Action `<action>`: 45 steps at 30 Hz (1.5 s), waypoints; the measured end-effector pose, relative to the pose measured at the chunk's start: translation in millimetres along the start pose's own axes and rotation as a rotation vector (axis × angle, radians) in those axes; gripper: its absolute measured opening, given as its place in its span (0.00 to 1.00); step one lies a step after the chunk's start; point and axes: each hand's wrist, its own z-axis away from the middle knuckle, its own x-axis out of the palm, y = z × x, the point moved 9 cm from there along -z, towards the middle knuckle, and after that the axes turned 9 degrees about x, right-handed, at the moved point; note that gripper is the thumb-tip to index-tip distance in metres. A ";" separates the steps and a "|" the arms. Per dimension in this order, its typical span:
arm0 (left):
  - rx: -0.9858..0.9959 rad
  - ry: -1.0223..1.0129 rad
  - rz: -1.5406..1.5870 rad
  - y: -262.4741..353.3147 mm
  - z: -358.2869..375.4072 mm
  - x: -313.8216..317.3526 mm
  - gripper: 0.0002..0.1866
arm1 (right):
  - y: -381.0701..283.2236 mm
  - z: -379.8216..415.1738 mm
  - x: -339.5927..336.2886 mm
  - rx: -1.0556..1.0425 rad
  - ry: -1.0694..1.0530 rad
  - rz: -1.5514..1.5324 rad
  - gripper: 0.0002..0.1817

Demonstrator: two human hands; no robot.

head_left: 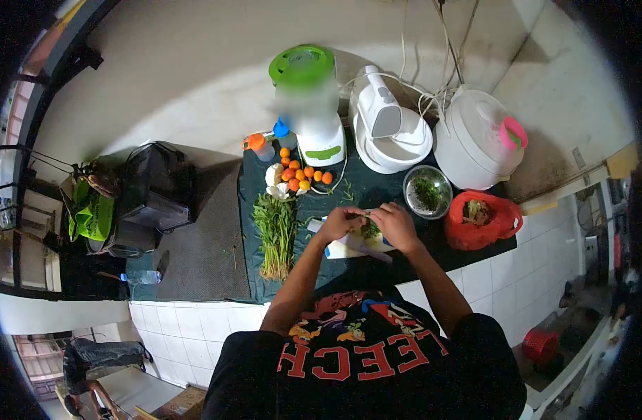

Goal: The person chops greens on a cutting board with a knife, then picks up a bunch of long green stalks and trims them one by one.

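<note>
Over a white cutting board (343,250), my left hand (340,224) and my right hand (394,225) come close together with bent fingers. Both hands' fingers are pinched, and whatever they hold is too small to make out. Chopped greens (369,229) lie on the board just below my fingertips. To the left of the board rests a bunch of leafy greens (275,234) with its roots toward me. A metal bowl (427,192) with cut greens in it stands beyond my right hand.
A red plastic bag (468,234) with scraps sits at the right. Behind are a blender (321,143), a stand mixer (384,115) and a white lidded container (475,133). Small orange fruits (295,184) lie near the blender. A bottle (142,277) lies far left. Another person (100,360) appears lower left.
</note>
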 end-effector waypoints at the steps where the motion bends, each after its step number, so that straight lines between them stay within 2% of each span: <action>1: -0.069 0.015 0.070 -3.3 2.4 -2.5 0.15 | 1.3 -1.3 -2.7 0.027 0.000 -0.050 0.08; 5: -0.120 0.058 0.031 2.2 11.6 -19.2 0.14 | 3.0 -4.3 -4.9 0.083 -0.007 -0.136 0.08; 11: -0.164 0.128 -0.012 -23.7 19.0 -37.7 0.14 | 5.9 -4.4 -4.9 0.132 -0.016 -0.190 0.09; 14: -0.131 0.180 0.072 -22.5 20.8 -43.3 0.14 | 10.4 -4.2 -6.4 0.143 -0.009 -0.203 0.09; 16: -0.090 0.279 -0.120 -7.2 23.6 -54.3 0.11 | 11.7 -2.7 -6.7 0.145 -0.005 -0.204 0.10; 17: -0.090 0.278 -0.120 -2.2 22.9 -53.3 0.11 | 13.4 -2.5 -5.3 0.162 -0.020 -0.203 0.10; 19: 0.133 0.255 -0.268 34.8 15.5 -48.1 0.10 | 15.2 -3.0 -3.0 0.174 -0.034 -0.202 0.10; 22: 0.036 0.332 -0.398 51.1 11.4 -44.3 0.10 | 11.7 -2.9 -3.8 0.154 -0.012 -0.194 0.10; 23: 0.137 0.341 -0.376 50.8 9.0 -43.2 0.12 | 12.3 -3.5 -3.6 0.159 -0.018 -0.200 0.10; 26: 0.192 0.323 -0.209 66.2 7.7 -29.7 0.11 | 7.3 -8.2 -12.8 0.179 -0.047 -0.220 0.09; 30: 0.179 0.218 -0.179 42.9 7.3 -20.3 0.10 | 9.3 -7.8 -19.1 0.186 -0.022 -0.237 0.08; 32: -0.071 0.095 -0.625 -24.1 11.8 -22.5 0.15 | 15.1 -4.5 -24.6 0.229 -0.015 -0.221 0.08; 34: -0.069 0.076 -0.678 -32.6 14.1 -12.9 0.16 | 21.9 0.6 -20.5 0.250 -0.025 -0.217 0.08; 36: -0.217 0.115 -0.793 -47.1 16.8 -9.7 0.14 | 27.2 3.9 -17.4 0.267 -0.047 -0.207 0.08; 39: -0.134 0.221 -0.826 -43.9 15.1 -3.8 0.12 | 27.3 15.3 -18.8 0.225 -0.053 -0.226 0.09; 45: -0.087 0.134 -0.943 -52.5 8.1 7.4 0.09 | 44.9 43.5 -1.4 0.271 -0.091 -0.233 0.11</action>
